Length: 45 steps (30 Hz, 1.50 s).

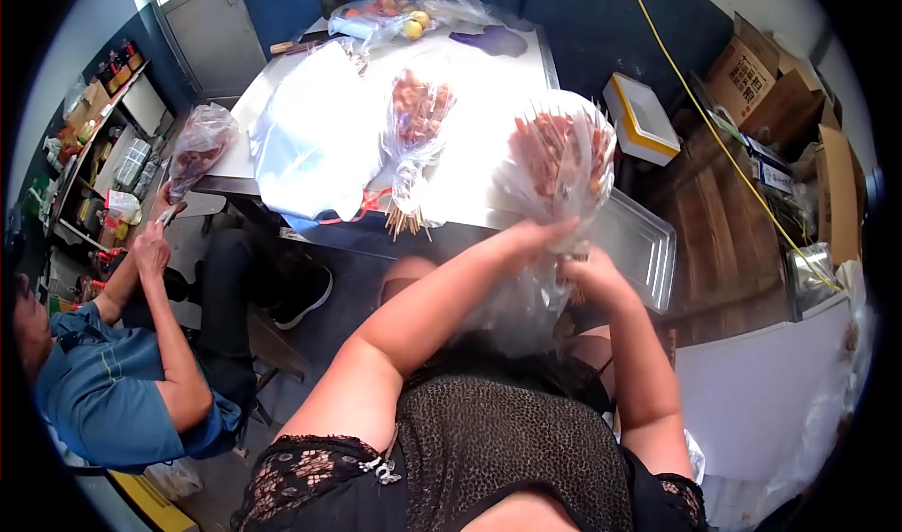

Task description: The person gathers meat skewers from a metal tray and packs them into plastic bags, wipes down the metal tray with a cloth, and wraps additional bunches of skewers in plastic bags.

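A clear plastic bag of meat skewers (554, 152) stands upright before me, meat end up, at the table's front edge. My left hand (548, 235) is closed around the gathered neck of the bag. Just below, my right hand (594, 274) grips the same neck, where the wooden sticks poke out beneath. Loose plastic hangs under my hands. To the left lies another bagged bundle of skewers (419, 119), its sticks pointing toward me. Beside it rests a large white plastic bag (315, 133) with a red tie near its lower corner.
At left, a seated person (122, 372) holds another bagged bundle (202, 142). A bag of fruit (385, 15) and a purple cloth-like item (490, 41) lie at the table's back. Right are a clear tray (648, 241), a yellow-and-white box (643, 119) and cardboard boxes (752, 77).
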Motion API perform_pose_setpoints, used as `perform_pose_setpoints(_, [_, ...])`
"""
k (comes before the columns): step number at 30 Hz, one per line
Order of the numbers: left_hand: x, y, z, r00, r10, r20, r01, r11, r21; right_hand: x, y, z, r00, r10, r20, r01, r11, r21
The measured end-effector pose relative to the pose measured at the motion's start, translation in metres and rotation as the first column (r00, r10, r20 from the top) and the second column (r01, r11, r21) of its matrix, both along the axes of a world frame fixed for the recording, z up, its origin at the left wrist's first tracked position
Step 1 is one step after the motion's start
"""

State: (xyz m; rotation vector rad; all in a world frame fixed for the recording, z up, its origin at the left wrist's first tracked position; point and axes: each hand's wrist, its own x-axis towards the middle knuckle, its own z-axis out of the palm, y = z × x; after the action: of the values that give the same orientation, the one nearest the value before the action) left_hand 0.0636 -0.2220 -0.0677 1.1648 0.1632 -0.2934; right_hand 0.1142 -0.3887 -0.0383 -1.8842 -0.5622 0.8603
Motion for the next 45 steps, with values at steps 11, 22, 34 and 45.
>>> perform_pose_setpoints(11, [-0.068, -0.046, 0.01, 0.997, 0.075, -0.035, -0.078, 0.992, -0.103, -0.031, -0.056, -0.015, 0.948, 0.151, -0.281, -0.087, 0.97, 0.228])
perform_pose_setpoints(22, [-0.057, -0.041, 0.011, 0.992, 0.072, -0.103, -0.058, 0.99, 0.131, -0.059, -0.023, -0.058, 0.859, -0.015, -0.512, 0.308, 0.813, 0.493])
perform_pose_setpoints(34, [-0.007, -0.014, -0.032, 0.994, 0.105, -0.018, -0.106, 0.969, -0.224, -0.026, 0.002, -0.024, 0.87, -0.228, -0.438, 0.403, 0.84, 0.363])
perform_pose_setpoints(45, [-0.022, -0.011, -0.034, 0.981, 0.168, 0.093, -0.18, 0.974, 0.139, -0.023, -0.002, -0.017, 0.926, -0.259, -0.275, 0.34, 0.89, 0.304])
